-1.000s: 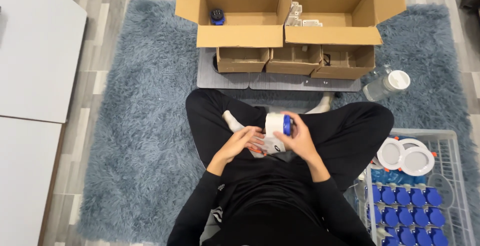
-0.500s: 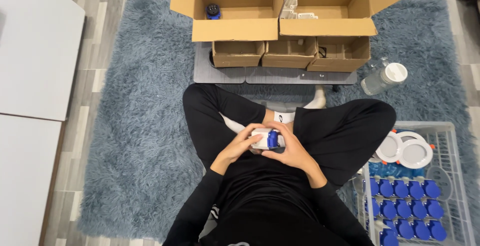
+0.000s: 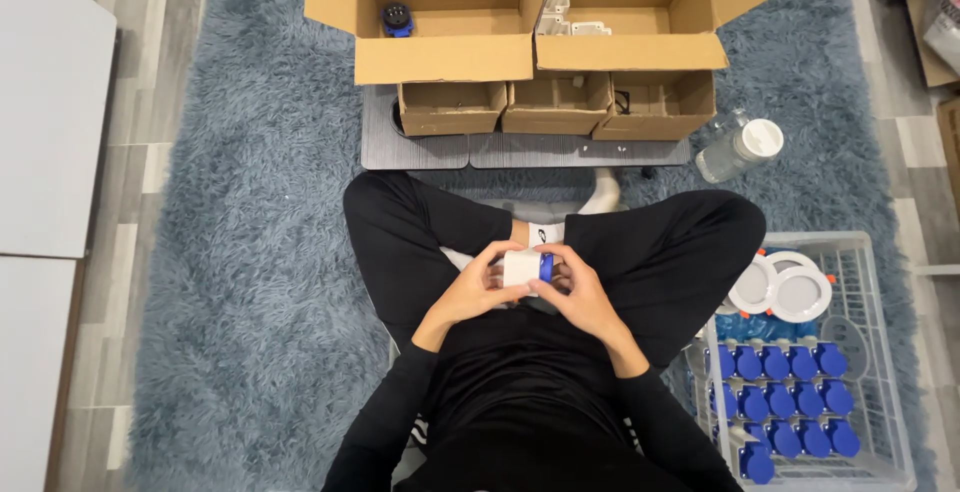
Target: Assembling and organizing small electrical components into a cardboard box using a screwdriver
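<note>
White-and-blue plug part (image 3: 527, 268) sits over the lap, clasped from both sides: left hand (image 3: 478, 290) and right hand (image 3: 578, 292) fingers curl shut around it. A loose grip could drop it between the legs (awkward to find). Rug (image 3: 250, 252) lies open leftward; basket (image 3: 880, 252) crowds the right.

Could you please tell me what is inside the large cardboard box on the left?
The left cardboard box holds one dark blue round part at its back left corner; the rest of the visible floor looks bare. Its near wall hides the front strip of the floor.
</note>
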